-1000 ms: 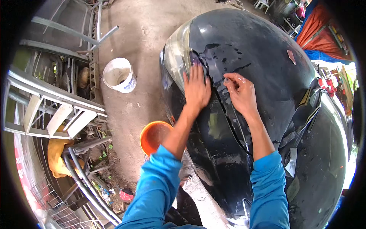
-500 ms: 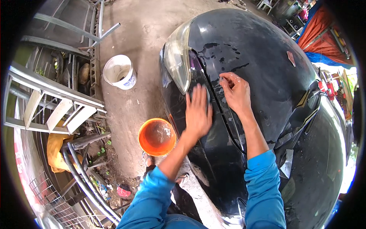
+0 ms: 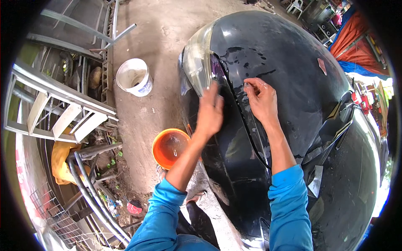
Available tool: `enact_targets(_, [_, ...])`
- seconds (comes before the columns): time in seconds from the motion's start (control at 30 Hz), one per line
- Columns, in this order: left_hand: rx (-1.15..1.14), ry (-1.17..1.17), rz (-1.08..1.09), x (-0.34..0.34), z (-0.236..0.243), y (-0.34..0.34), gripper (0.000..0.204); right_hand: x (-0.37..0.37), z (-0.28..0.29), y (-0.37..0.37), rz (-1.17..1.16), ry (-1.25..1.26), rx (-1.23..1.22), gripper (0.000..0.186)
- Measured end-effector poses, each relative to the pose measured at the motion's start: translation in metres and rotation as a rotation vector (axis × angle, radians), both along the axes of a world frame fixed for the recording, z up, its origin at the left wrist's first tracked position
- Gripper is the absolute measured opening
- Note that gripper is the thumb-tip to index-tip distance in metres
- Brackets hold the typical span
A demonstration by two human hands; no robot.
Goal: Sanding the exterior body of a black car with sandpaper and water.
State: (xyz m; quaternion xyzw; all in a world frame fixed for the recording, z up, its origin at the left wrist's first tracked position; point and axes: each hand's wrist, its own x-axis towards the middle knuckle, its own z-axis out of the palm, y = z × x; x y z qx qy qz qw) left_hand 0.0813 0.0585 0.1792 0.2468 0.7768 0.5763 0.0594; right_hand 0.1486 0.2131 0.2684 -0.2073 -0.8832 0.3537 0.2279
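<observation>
My left hand [image 3: 210, 112] is over the black front fender [image 3: 234, 142] of a car, just below the clear headlight [image 3: 197, 58]. Its fingers are stretched out and blurred by motion; whether anything lies under them is hidden. My right hand [image 3: 264, 100] is held above the dark hood [image 3: 289, 54], fingers curled and pinched together near the fender seam. What they hold, if anything, is too small to make out. Wet streaks and drops mark the hood and fender around both hands. A purple patch [image 3: 216, 69] shows beside the headlight.
An orange bucket [image 3: 158, 157] stands on the ground left of the fender. Farther off is a white bucket [image 3: 144, 85]. Metal frames [image 3: 63, 98] line the left side, with yellow cloth [image 3: 60, 167] below. An orange and blue tarp [image 3: 356, 37] hangs at the far right.
My left hand has shifted a little left across the fender, its fingers now blurred. My right hand stays pinched in nearly the same place over the hood.
</observation>
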Motion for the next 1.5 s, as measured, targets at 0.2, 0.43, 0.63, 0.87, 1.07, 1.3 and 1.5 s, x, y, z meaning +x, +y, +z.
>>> enact_targets(0.2, [-0.302,0.426,0.149,-0.085,0.023,0.004,0.056,-0.007,0.004,-0.011,0.014,0.034,-0.06,0.019])
enact_targets(0.43, [-0.666,0.594,0.062,-0.141,-0.007,0.049,0.057,-0.006,0.013,-0.018,-0.003,-0.007,-0.047,0.019])
enact_targets(0.63, [-0.51,0.596,-0.004,-0.088,-0.036,0.049,0.055,-0.002,0.013,-0.01,-0.044,-0.063,0.005,0.018])
enact_targets(0.87, [-0.552,0.548,0.084,-0.132,-0.024,0.05,0.054,-0.008,0.02,-0.027,-0.037,-0.073,-0.036,0.017])
enact_targets(1.07, [-0.541,0.66,0.045,-0.12,-0.017,0.047,0.054,-0.009,0.021,-0.022,-0.022,-0.039,0.025,0.017])
enact_targets(1.3, [-0.28,0.526,-0.103,0.0,-0.008,0.024,0.055,0.002,0.013,-0.009,-0.052,-0.055,0.024,0.018])
enact_targets(1.5, [-0.169,0.466,-0.021,0.035,-0.012,-0.007,0.06,-0.008,0.013,-0.016,-0.021,-0.018,0.036,0.018])
